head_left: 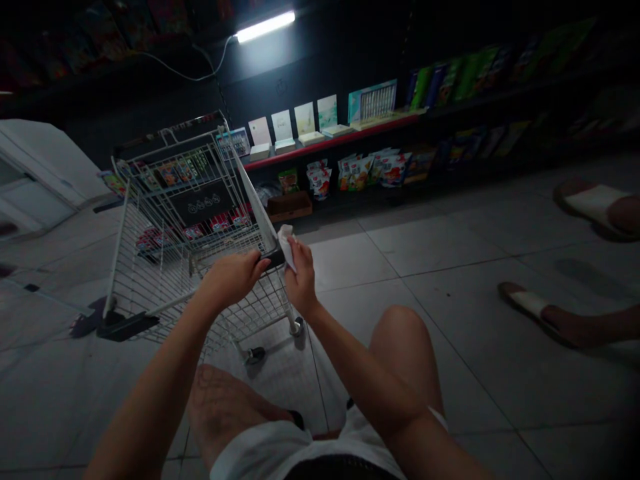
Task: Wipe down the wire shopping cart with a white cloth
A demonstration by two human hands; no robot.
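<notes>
A metal wire shopping cart stands tilted in the view just ahead of my knees. My left hand is closed over its near top rail, beside the black plastic corner piece. On the other side of that corner, my right hand pinches a crumpled white cloth or tissue. The cloth lies close against the cart's corner; whether it touches the rail I cannot tell. Inside the cart, a dark panel with pale round marks sits at the far end.
Behind the cart runs a shelf with upright books under a lit tube lamp. Snack bags and a cardboard box sit below. Another person's sandalled feet are at right. A pole and dark shoe show at left.
</notes>
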